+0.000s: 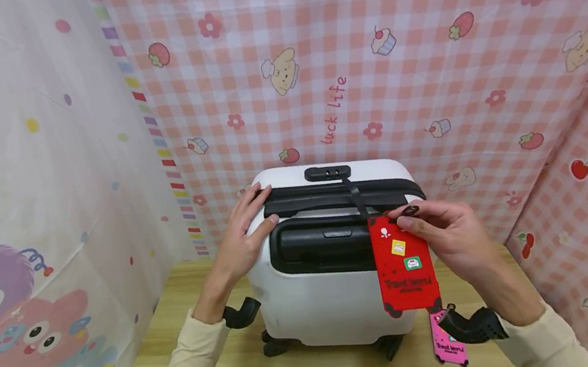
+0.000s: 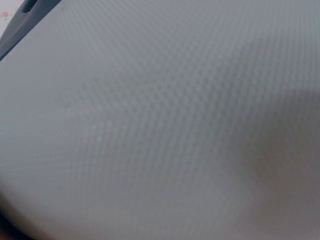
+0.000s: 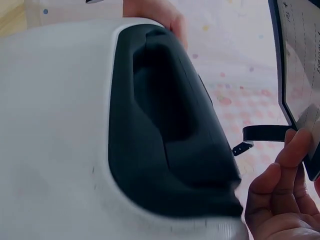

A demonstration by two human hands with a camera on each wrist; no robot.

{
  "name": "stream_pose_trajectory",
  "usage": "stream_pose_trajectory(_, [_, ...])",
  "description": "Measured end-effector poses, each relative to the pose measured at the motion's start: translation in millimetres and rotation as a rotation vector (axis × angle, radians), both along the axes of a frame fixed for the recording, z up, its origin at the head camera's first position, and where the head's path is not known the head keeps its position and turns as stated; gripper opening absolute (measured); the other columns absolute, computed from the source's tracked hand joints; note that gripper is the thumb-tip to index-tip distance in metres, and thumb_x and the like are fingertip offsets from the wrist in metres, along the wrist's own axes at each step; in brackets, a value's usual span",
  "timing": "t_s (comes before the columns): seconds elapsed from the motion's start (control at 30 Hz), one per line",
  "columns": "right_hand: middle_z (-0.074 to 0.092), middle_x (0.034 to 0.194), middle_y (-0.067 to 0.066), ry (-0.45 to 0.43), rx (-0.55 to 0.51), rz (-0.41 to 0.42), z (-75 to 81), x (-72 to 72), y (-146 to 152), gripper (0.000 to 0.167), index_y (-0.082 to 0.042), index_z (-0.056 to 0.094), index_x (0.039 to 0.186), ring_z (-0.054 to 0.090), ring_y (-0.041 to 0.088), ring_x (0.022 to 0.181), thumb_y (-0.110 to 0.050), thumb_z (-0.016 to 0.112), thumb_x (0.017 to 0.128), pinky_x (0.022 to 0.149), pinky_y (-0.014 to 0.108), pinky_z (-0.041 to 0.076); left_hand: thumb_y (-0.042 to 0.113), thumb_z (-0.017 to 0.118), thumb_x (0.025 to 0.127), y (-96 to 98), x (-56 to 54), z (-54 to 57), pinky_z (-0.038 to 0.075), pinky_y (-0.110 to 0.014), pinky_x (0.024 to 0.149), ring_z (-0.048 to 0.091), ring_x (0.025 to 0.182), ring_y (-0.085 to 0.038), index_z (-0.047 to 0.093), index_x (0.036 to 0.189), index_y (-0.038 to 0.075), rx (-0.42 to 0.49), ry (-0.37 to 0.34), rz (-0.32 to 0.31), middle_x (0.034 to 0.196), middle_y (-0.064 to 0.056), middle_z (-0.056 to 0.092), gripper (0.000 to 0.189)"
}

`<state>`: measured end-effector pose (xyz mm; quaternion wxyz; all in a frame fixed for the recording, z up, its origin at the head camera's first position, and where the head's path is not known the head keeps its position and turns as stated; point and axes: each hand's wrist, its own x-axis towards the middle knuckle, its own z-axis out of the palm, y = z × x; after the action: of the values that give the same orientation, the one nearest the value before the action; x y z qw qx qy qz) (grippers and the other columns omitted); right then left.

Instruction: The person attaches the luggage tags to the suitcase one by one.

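A white suitcase (image 1: 330, 306) with a black handle panel (image 1: 306, 245) stands upright between my hands. My left hand (image 1: 239, 238) rests on its upper left corner, fingers extended over the edge and thumb at the front. My right hand (image 1: 443, 227) pinches the top right corner of a red luggage tag (image 1: 403, 274), which hangs before the panel. From the tag, a black strap (image 1: 355, 197) runs up across the suitcase's dark top handle. In the right wrist view, the tag's back (image 3: 302, 65) shows a lined card. The left wrist view shows mostly blurred white shell (image 2: 150, 125).
A pink luggage tag (image 1: 450, 341) lies on the wooden surface (image 1: 211, 362) to the right of the suitcase. A black combination lock (image 1: 328, 173) sits on the suitcase's top. Printed checked cloth (image 1: 347, 80) hangs behind, and a white patterned curtain (image 1: 53, 174) on the left.
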<state>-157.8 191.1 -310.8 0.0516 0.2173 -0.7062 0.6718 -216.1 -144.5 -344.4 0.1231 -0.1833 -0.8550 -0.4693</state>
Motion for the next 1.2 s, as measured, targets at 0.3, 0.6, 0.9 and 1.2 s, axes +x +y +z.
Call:
stream_pose_trajectory(0.3, [0.072, 0.099, 0.003, -0.006, 0.111, 0.049, 4.8, -5.4, -14.1, 0.019, 0.001, 0.072, 0.111, 0.067, 0.018, 0.078, -0.006, 0.063, 0.096, 0.066, 0.033, 0.06, 0.034, 0.056, 0.098, 6.9, -6.4, 0.3, 0.009, -0.061, 0.119, 0.012, 0.152, -0.028, 0.044, 0.151, 0.022, -0.004, 0.009, 0.004, 0.164, 0.0, 0.024, 0.056])
stream_pose_trajectory(0.6, [0.075, 0.101, 0.001, -0.049, 0.209, 0.036, 12.3, -9.1, -20.9, 0.022, 0.001, 0.072, 0.111, 0.067, 0.02, 0.077, -0.014, 0.066, 0.096, 0.065, 0.037, 0.06, 0.034, 0.055, 0.099, 8.0, -10.8, 0.7, 0.011, -0.059, 0.119, 0.011, 0.152, -0.024, 0.043, 0.151, 0.023, 0.006, 0.001, -0.011, 0.164, 0.002, 0.024, 0.055])
stream_pose_trajectory(0.9, [0.074, 0.097, 0.002, -0.079, 0.171, 0.132, 13.0, -10.2, -26.4, 0.017, -0.001, 0.073, 0.107, 0.069, 0.02, 0.073, -0.009, 0.065, 0.096, 0.065, 0.041, 0.06, 0.035, 0.057, 0.097, 9.7, -12.8, 2.9, 0.01, -0.06, 0.119, 0.012, 0.152, -0.026, 0.041, 0.152, 0.022, -0.026, -0.001, -0.014, 0.164, 0.001, 0.022, 0.059])
stream_pose_trajectory(1.2, [0.072, 0.091, 0.006, -0.07, 0.218, 0.166, 14.0, -12.1, -33.4, 0.017, 0.002, 0.071, 0.107, 0.07, 0.022, 0.072, -0.009, 0.065, 0.095, 0.065, 0.041, 0.061, 0.034, 0.061, 0.095, 5.7, -14.3, 9.3, 0.009, -0.054, 0.121, 0.015, 0.152, -0.026, 0.039, 0.153, 0.02, -0.074, 0.015, -0.019, 0.164, -0.001, 0.025, 0.064])
